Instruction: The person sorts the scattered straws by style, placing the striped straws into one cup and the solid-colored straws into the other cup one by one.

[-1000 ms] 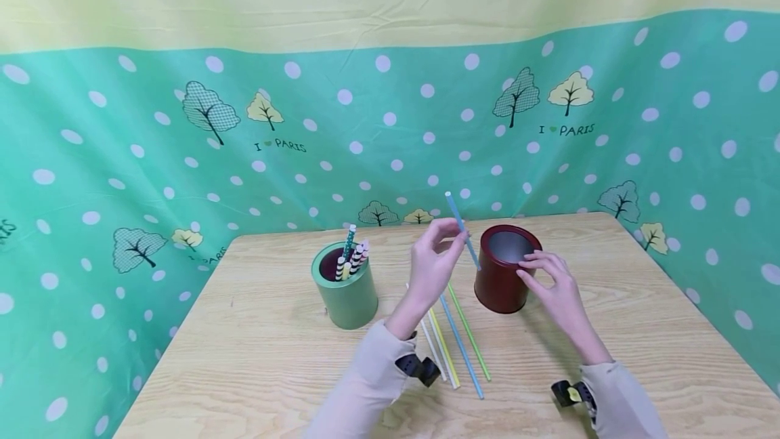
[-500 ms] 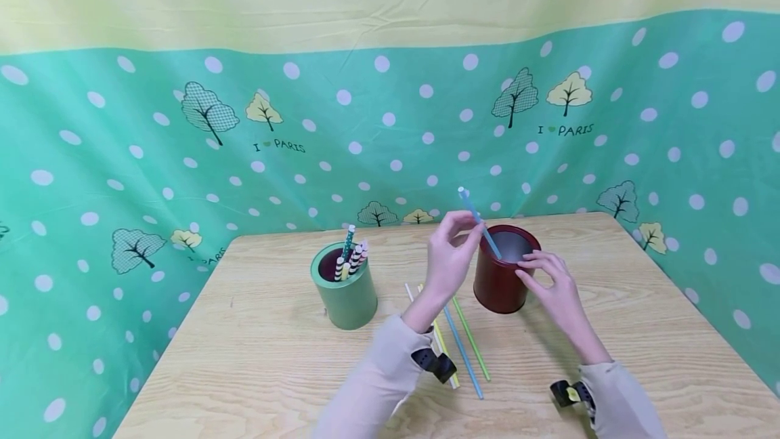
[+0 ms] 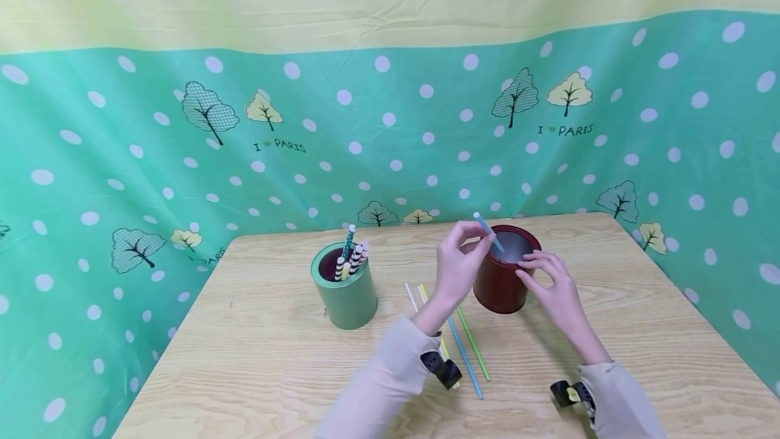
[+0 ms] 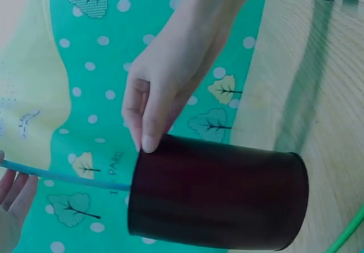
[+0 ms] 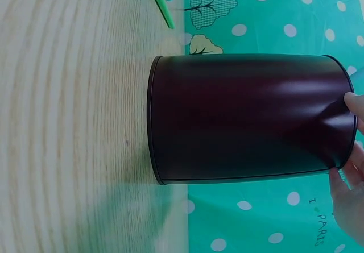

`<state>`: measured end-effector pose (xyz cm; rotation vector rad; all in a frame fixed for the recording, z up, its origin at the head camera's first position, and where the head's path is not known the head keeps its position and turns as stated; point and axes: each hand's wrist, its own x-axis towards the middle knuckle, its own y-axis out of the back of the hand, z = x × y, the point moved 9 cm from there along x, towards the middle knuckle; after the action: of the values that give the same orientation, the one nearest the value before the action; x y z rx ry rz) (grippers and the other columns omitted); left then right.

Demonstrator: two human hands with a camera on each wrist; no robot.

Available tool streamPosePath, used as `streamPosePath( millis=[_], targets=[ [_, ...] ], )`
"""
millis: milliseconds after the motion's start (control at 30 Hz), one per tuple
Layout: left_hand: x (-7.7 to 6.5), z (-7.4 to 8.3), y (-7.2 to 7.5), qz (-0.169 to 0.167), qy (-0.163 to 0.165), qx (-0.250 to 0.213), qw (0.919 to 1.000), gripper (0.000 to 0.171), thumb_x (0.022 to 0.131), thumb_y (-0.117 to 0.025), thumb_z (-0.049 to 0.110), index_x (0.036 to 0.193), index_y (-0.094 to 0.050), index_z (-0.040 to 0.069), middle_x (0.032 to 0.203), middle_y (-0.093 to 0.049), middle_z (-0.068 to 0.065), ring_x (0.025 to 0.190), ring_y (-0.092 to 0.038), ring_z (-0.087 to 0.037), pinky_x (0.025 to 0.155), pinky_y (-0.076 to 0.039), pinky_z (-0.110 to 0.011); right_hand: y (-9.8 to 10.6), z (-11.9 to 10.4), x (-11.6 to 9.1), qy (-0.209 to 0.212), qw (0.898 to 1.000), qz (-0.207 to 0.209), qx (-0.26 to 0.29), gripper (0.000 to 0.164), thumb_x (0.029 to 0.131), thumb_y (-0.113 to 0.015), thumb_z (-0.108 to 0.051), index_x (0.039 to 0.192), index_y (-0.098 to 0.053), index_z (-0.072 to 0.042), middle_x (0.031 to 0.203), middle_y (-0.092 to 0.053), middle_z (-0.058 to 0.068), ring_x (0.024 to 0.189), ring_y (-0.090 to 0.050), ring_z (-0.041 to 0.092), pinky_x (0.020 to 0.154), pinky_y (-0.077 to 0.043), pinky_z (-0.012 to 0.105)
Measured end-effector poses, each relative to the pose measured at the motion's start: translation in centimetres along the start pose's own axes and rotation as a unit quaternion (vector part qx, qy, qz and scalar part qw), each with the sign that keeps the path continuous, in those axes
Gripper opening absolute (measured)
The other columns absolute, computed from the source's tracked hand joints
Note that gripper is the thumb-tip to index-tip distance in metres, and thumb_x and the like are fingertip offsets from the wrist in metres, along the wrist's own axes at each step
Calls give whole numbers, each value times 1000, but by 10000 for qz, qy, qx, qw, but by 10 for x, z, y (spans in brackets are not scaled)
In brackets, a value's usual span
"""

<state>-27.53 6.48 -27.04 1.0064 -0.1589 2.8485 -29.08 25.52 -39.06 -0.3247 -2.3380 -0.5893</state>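
Observation:
Thumb and fingers of my left hand (image 3: 456,269) pinch a light blue straw (image 3: 485,223). The straw slants, its lower end inside the mouth of a dark red cylindrical can (image 3: 500,290). That can stands upright on the table. My right hand (image 3: 559,293) grips the can's near right rim between thumb and fingers. In the left wrist view the blue straw (image 4: 85,181) runs from the left fingers into the can (image 4: 216,196). The can's wall (image 5: 250,116) fills the middle of the right wrist view and hides its inside.
A green can (image 3: 353,303) at the left holds several patterned sticks (image 3: 349,242), some striped black and white. Loose straws lie on the wooden table (image 3: 256,330) between the cans: green (image 3: 477,351), blue (image 3: 466,361), yellow and white, partly under the left forearm. A polka-dot curtain (image 3: 390,141) hangs behind.
My left hand has moved right with the blue straw, from beside the red can to over its mouth, then lowered, bringing the straw's end inside. The right hand has stayed on the rim.

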Motion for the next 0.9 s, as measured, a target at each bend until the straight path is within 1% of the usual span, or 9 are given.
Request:
streamPosePath(
  millis=[167, 233, 467, 567, 633, 700, 767, 867, 900],
  targets=[
    [-3, -10, 0, 68, 139, -46, 9999, 12, 78, -59, -8, 89, -54, -13, 87, -58, -27, 83, -60, -37, 71, -52, -29, 1, -3, 0, -17, 9999, 15, 128, 16, 78, -67, -16, 92, -67, -9, 104, -57, 4, 113, -40, 20, 99, -28, 27],
    [-4, -14, 0, 132, 207, -39, 9997, 12, 78, -60, -8, 88, -55, -12, 87, -58, -26, 83, -60, -36, 70, -52, -27, 2, -19, 2, -111, 9999, -29, 24, 17, 79, -67, -19, 91, -66, -7, 102, -57, 6, 110, -40, 21, 96, -30, 26],
    [-7, -28, 1, 300, 413, -40, 9987, 12, 76, -63, -7, 86, -57, -11, 85, -60, -25, 82, -62, -31, 69, -52, -24, 2, -26, 4, -444, 9977, -199, -479, 14, 77, -67, -8, 89, -65, -2, 101, -57, 12, 109, -41, 17, 91, -28, 14],
    [-9, -31, 1, 327, 388, 34, 9987, 13, 75, -63, -7, 86, -57, -11, 85, -60, -25, 81, -62, -30, 69, -52, -25, 2, -21, 3, -310, 9991, -115, -282, 14, 76, -68, -8, 90, -66, -3, 102, -58, 10, 110, -41, 19, 95, -29, 22],
    [-11, -33, 2, 335, 402, 30, 9986, 15, 75, -63, -8, 88, -57, -11, 85, -60, -25, 81, -61, -33, 69, -52, -25, 2, -20, 3, -250, 9995, -91, -178, 13, 78, -67, -10, 90, -66, -5, 102, -57, 9, 110, -41, 21, 97, -30, 31],
    [-13, -36, 3, 345, 460, 26, 9983, 17, 75, -63, -8, 90, -56, -12, 86, -59, -27, 82, -60, -36, 70, -52, -26, 2, -13, 1, -108, 9999, -36, 22, 15, 78, -67, -13, 92, -67, -9, 104, -58, 5, 111, -41, 20, 98, -30, 34],
    [-16, -40, 6, 353, 570, 20, 9977, 19, 75, -63, -8, 92, -56, -12, 88, -59, -29, 83, -59, -39, 71, -51, -26, 2, -8, 0, 19, 9998, -1, 205, 16, 78, -68, -16, 93, -67, -11, 105, -57, 2, 113, -40, 18, 100, -28, 29],
    [-20, -48, 10, 311, 783, 79, 9964, 22, 75, -64, -6, 94, -56, -13, 90, -59, -30, 85, -59, -39, 73, -51, -28, 2, -12, 1, -108, 9999, -32, 24, 15, 77, -68, -14, 91, -67, -9, 103, -58, 4, 111, -41, 19, 97, -29, 25],
    [-22, -52, 12, 299, 854, 157, 9958, 22, 75, -64, -5, 94, -56, -12, 90, -59, -28, 84, -60, -36, 73, -51, -28, 3, -19, 3, -253, 9996, -56, -89, 14, 77, -67, -11, 90, -66, -5, 102, -57, 7, 110, -41, 22, 96, -30, 28]
  ],
)
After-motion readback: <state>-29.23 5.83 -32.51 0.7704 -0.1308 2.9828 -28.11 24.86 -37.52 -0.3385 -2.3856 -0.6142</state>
